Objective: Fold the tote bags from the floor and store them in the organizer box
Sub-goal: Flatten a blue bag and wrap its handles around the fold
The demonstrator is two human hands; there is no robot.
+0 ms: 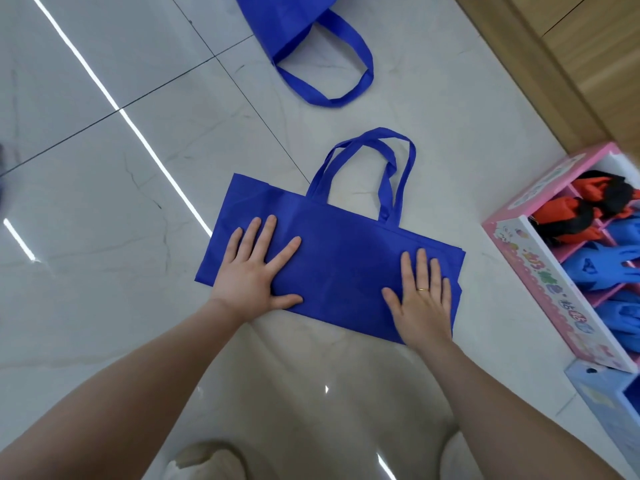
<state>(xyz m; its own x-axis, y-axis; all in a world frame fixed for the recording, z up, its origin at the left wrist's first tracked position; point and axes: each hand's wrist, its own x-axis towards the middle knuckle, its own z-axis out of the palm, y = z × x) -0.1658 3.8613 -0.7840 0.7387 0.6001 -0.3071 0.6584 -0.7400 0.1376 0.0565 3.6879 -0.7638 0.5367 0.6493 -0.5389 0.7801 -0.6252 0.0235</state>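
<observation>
A blue tote bag (341,252) lies folded in half on the white tiled floor, its two handles pointing away from me. My left hand (254,271) presses flat on the bag's left part with fingers spread. My right hand (420,299) presses flat on its right end, a ring on one finger. A second blue tote bag (287,26) lies unfolded farther off, its handles toward me. The pink organizer box (540,285) stands at the right, its compartments holding folded blue and orange-black bags.
A wooden cabinet front (571,64) runs along the upper right behind the box. A light blue box (602,393) sits just nearer than the pink one. Glossy tiles with light reflections fill the left. My knees show at the bottom edge.
</observation>
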